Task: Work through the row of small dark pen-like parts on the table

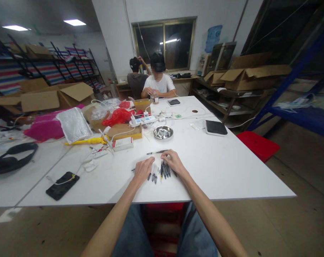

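Several pens [165, 170] lie side by side on the white table [231, 171], some dark and some clear. My left hand [143, 169] rests by the left end of the row, fingers bent together; what they hold, if anything, is too small to make out. My right hand [173, 160] is over the upper right of the row, its thumb and fingers closed near the end of a dark pen [157, 152] that lies crosswise above the others. Whether they grip it is unclear. Beyond the hands stands a shiny metal bowl [163, 132].
Left of the bowl are a cardboard tray [127, 131], a power strip [142, 121] and a small box [123, 143]. A phone [62, 185] and headphones [13, 157] lie left, a black pad [216, 127] right. Two people sit beyond.
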{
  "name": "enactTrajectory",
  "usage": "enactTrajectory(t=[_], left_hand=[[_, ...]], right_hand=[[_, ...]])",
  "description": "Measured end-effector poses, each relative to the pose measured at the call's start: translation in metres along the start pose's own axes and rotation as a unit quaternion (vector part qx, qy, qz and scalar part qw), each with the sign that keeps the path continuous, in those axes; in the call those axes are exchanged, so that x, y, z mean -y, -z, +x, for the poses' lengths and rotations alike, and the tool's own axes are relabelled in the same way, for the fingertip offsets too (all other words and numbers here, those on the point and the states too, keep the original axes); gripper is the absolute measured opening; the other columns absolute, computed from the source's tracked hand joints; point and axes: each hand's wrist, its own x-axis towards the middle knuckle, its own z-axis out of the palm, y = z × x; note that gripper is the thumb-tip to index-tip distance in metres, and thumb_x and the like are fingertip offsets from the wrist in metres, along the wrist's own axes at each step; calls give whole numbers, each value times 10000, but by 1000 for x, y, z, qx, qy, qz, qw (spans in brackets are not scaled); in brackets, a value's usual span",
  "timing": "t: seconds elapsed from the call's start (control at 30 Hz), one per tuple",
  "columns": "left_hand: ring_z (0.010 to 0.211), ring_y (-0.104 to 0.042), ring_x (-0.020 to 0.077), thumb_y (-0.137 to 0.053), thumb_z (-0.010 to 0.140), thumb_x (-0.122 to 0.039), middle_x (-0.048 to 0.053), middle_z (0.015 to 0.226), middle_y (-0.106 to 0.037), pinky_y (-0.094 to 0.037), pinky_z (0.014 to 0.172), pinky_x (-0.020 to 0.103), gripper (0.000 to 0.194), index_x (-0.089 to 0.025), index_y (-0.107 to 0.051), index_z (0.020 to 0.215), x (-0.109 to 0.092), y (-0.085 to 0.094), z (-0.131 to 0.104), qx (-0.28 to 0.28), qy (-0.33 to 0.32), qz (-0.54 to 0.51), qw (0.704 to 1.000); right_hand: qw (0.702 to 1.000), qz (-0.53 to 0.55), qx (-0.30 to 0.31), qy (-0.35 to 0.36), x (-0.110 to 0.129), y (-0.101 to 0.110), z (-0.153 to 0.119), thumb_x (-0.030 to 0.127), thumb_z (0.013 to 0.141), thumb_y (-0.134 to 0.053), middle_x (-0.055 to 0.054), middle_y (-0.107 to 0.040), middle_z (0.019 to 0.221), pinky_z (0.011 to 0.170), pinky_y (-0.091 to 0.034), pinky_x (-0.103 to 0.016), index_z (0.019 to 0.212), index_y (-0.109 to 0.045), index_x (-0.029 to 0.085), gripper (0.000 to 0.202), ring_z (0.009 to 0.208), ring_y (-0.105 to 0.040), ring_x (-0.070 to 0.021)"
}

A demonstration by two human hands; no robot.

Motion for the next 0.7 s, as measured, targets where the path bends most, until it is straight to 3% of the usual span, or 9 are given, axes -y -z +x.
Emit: enactTrajectory(t=[0.17,0.43,0.5,0.7], left_hand=[[914,-701,193,-256,1040,-384,24,999,-748,-439,741,261,372,-275,-563,1221,-3,1,1,14,-4,16,1000],[894,-677,180,-272,1031,-344,8,958,-707,-434,757,266,271,-266,-526,1084,-2,1,2,9,-12,-23,1000],[890,-670,180,-284,1026,-328,9,961,-696,-432,759,268,245,-262,-519,1052,-2,2,1,5,-11,-34,999],[889,-659,183,-320,1014,-303,9,940,-688,-414,754,269,193,-255,-505,988,-2,5,0,17,1,-52,999]], right_hand=[[997,-75,0,-33,-14,9,-23,289,892,-641,-56,-652,930,871,-427,-339,1068,-677,193,203,910,-573,-213],[996,-90,13,-23,-10,18,-49,438,818,-740,-90,-608,1069,917,-441,-374,1261,-601,212,517,1001,-555,-246],[995,-100,4,-21,-7,20,-61,433,811,-745,-90,-603,1074,905,-443,-367,1231,-605,210,496,996,-553,-244],[984,-162,-27,-71,-1,24,-85,284,832,-652,-67,-620,914,835,-421,-348,847,-640,187,98,902,-556,-227]])
